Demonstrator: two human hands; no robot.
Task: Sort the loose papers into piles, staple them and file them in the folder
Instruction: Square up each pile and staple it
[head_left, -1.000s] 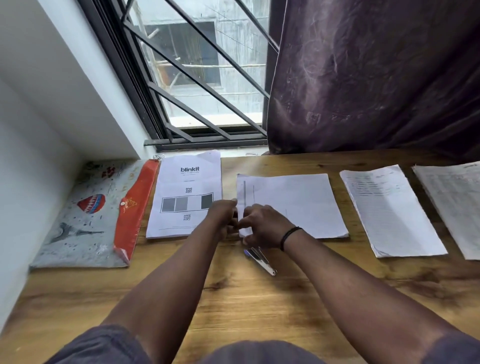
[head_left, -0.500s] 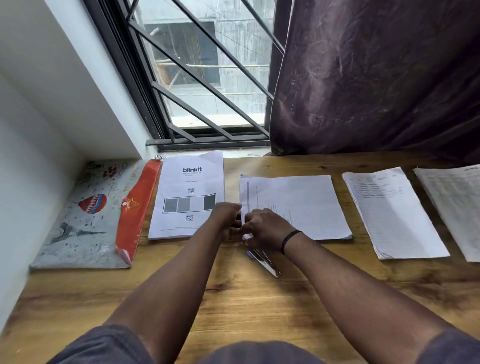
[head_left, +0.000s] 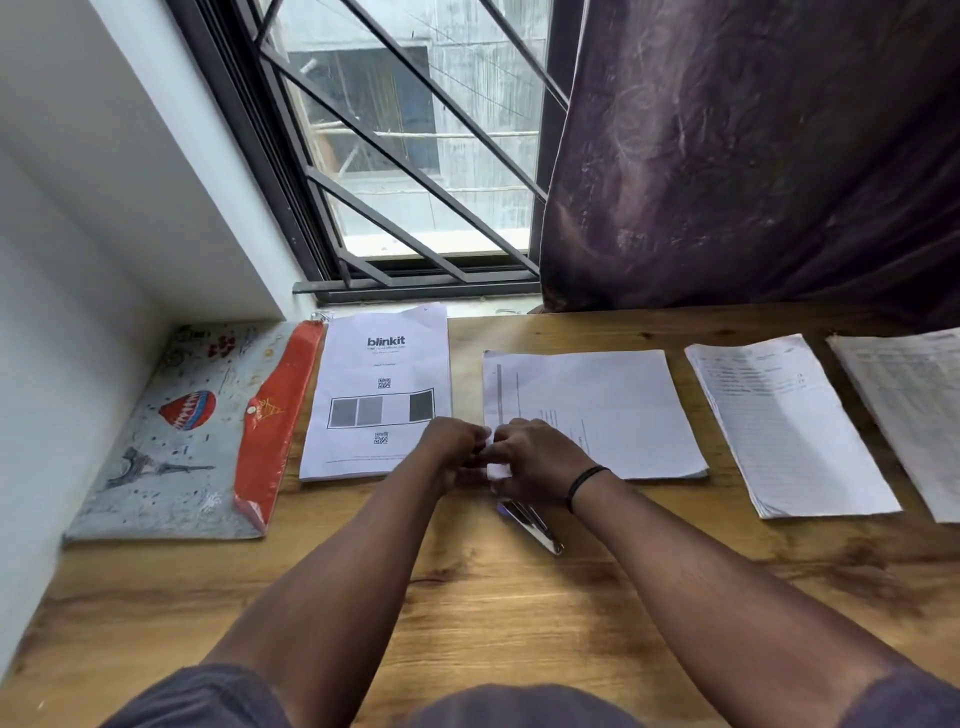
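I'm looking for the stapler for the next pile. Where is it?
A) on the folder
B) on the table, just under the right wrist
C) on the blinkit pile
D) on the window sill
B: the stapler lies on the wooden table, partly hidden under the right hand.

soft daylight from the window (head_left: 415, 156); wide-angle bending at edges, slight overall blur.

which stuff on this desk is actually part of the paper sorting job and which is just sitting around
Part of the job:
- blinkit pile
- middle pile, its near left corner held by both hands: left hand, right hand
- two piles at right
- stapler
- folder

Just there:
- curtain
- window grille
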